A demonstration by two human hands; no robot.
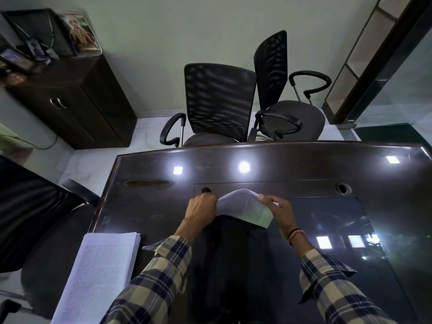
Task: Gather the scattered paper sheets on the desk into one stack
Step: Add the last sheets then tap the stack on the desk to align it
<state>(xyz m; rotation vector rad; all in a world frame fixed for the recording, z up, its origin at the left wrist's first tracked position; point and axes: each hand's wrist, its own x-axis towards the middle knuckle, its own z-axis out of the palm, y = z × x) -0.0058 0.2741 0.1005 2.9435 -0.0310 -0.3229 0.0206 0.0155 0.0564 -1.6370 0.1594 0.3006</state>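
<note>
desk [304, 164]: dark, glossy top, curved far edge, left edge running down toward the near left. bare surface to the right of the hands and along the far edge; ceiling lights reflect in it.

printed sheets [245, 205]: held up over the middle of the desk, between both hands, bowed upward in the middle. near right corner hangs free.

left hand [202, 210]: fingers curled over the left edge of the sheets, gripping it. right hand [281, 210]: fingers and thumb pinching the right edge; a band at the wrist. both sleeves plaid.

paper stack [102, 274]: thick pile of printed pages at the near left corner of the desk, well apart from the held sheets, its left side overhanging the desk edge.

room: two mesh-back office chairs [219, 101] just beyond the far edge, side by side. dark wooden cabinet [77, 101] far left against the wall, small items on top. black chair [35, 206] left of the desk.
</note>
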